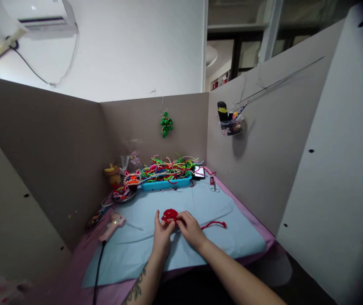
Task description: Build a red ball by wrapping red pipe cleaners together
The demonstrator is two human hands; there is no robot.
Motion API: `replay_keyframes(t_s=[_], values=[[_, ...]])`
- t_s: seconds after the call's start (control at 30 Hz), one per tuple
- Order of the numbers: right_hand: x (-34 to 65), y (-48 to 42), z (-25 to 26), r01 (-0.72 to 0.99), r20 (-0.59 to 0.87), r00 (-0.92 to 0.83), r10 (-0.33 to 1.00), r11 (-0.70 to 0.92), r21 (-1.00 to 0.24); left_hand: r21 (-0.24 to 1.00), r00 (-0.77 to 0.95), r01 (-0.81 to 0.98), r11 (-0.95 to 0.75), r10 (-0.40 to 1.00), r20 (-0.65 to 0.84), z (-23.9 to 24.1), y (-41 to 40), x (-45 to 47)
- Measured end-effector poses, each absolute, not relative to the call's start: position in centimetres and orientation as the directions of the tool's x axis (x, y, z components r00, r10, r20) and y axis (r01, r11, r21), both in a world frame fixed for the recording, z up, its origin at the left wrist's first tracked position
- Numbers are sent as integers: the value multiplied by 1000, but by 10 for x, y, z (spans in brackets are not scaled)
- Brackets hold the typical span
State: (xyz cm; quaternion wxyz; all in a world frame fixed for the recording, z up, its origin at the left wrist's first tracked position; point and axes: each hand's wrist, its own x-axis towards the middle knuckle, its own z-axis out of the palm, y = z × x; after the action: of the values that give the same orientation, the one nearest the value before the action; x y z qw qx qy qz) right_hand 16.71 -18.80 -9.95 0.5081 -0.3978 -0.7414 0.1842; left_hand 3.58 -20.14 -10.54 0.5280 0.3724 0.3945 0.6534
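Observation:
A small red fuzzy piece [170, 214], rounded and apparently made of pipe cleaner, is held up between both hands above the pale blue cloth [181, 198]. My left hand [162, 231] pinches its lower left side, with the index finger raised. On its right edge, the fingertips of my right hand [189, 226] are closed. A red pipe cleaner strand [215, 224] with a curled end reaches out to the right from behind my right hand; whether it joins the held piece is hidden.
A blue tray [165, 184] heaped with colourful pipe cleaners stands at the back. Left lies a pink glue gun [113, 226] with a black cord. Scissors [215, 189] rest at the right. A metal bowl [129, 197] holds finished-looking pieces. Grey panels [156, 103] enclose the table.

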Motion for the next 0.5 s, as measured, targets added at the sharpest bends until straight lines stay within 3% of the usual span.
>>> replay_keyframes(t_s=[0.27,0.5], values=[[166,-179,-106,413,528,-144,837,536,-736,910,-171,-372,-184,977,128,-112,-197,37],[166,-177,-106,416,555,-136,820,556,-719,963,-160,-201,-178,976,147,-113,-196,41]])
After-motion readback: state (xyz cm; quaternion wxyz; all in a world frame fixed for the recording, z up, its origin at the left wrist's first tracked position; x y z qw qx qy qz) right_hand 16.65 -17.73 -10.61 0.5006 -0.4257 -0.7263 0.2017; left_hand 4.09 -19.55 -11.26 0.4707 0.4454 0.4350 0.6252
